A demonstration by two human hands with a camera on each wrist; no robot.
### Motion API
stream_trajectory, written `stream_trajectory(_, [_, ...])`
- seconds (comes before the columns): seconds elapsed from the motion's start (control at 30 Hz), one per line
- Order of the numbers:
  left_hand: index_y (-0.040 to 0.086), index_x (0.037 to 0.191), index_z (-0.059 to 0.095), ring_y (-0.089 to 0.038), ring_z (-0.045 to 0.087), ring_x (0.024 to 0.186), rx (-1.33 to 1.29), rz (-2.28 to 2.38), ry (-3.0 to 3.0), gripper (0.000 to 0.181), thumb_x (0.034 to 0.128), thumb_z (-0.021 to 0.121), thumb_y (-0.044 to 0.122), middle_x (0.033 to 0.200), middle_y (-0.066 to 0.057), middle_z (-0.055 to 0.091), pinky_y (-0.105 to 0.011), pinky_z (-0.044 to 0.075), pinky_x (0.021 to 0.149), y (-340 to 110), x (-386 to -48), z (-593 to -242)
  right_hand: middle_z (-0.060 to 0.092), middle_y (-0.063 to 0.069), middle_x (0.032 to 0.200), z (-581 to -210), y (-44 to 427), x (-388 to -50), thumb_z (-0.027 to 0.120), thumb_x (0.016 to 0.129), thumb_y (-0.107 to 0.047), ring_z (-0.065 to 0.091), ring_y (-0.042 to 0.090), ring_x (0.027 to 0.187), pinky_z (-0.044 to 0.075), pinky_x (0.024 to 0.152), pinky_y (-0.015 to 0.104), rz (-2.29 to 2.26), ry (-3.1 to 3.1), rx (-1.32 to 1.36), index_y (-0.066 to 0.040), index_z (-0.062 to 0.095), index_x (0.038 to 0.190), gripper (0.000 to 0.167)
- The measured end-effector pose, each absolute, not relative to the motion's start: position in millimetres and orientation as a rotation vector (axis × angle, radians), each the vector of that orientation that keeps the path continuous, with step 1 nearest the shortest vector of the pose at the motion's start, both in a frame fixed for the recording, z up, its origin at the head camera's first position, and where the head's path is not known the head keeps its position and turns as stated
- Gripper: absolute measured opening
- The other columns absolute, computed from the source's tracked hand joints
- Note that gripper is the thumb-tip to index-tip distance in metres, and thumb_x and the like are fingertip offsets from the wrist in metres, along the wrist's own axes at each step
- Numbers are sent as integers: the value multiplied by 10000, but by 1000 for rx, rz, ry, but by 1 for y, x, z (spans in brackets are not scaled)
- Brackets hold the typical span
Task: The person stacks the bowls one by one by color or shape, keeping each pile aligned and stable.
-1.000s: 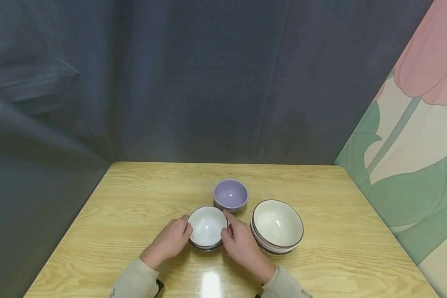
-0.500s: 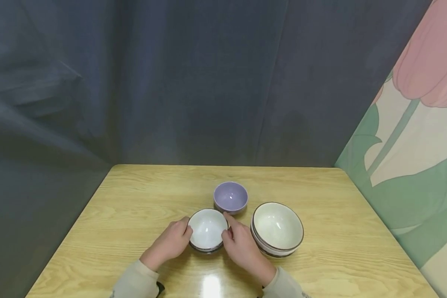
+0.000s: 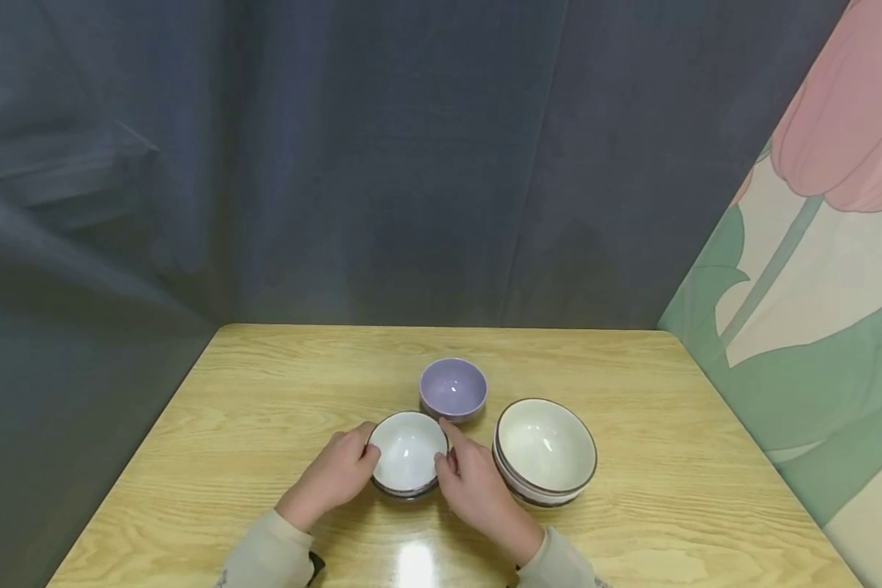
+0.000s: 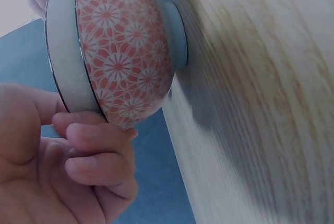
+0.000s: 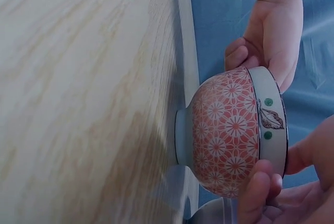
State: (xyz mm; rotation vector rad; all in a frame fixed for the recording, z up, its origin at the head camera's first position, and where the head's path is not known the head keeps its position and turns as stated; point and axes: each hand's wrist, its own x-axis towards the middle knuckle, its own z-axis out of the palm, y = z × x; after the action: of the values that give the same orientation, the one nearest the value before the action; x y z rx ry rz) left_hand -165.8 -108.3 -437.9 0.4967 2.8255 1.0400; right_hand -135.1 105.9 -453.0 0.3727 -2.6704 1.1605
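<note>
A white bowl [image 3: 407,454] with a dark rim sits nested in a red flower-patterned bowl [image 4: 122,51] at the front middle of the table. The patterned bowl's foot is at or close to the tabletop. My left hand [image 3: 340,471] grips the left side of the stack, thumb over the white rim and fingers curled outside. Gripping the opposite side is my right hand [image 3: 478,486], its index finger extended along the far right rim. In the right wrist view, a leaf and green dots mark the white bowl's outer band [image 5: 271,117].
A purple bowl [image 3: 453,389] stands just behind the stack, near my right fingertip. Right of my right hand is a stack of larger cream bowls [image 3: 547,445] with dark rims. A dark curtain [image 3: 412,163] hangs behind the wooden table [image 3: 279,392].
</note>
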Motion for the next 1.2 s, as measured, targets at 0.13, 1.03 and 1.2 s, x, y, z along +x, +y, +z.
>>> stream_trajectory(0.13, [-62, 1202, 624, -145, 537, 726, 499, 1064, 2826, 291, 976, 494, 67, 1013, -131, 693, -281, 468, 614, -108, -167, -437, 429, -115, 632, -453, 106, -136, 596, 907, -44, 401, 11, 569, 390, 554, 212, 1138, -2662, 380, 88, 547, 1354, 469])
stream_trajectory(1.03, [-90, 1282, 601, -139, 482, 583, 468, 1055, 2736, 367, 960, 529, 72, 716, -32, 561, -278, 422, 521, -114, -174, -429, 434, -107, 641, -451, 104, -136, 574, 888, -25, 410, 15, 581, 396, 572, 220, 1162, -2657, 344, 69, 561, 1346, 467])
stream_trajectory(1.2, [-37, 1195, 670, -142, 483, 608, 449, 1005, 2745, 295, 994, 532, 128, 742, -22, 588, -297, 421, 545, -114, -183, -426, 431, -106, 638, -452, 104, -136, 577, 884, -14, 402, 11, 576, 394, 566, 225, 1164, -2643, 359, 72, 563, 1341, 466])
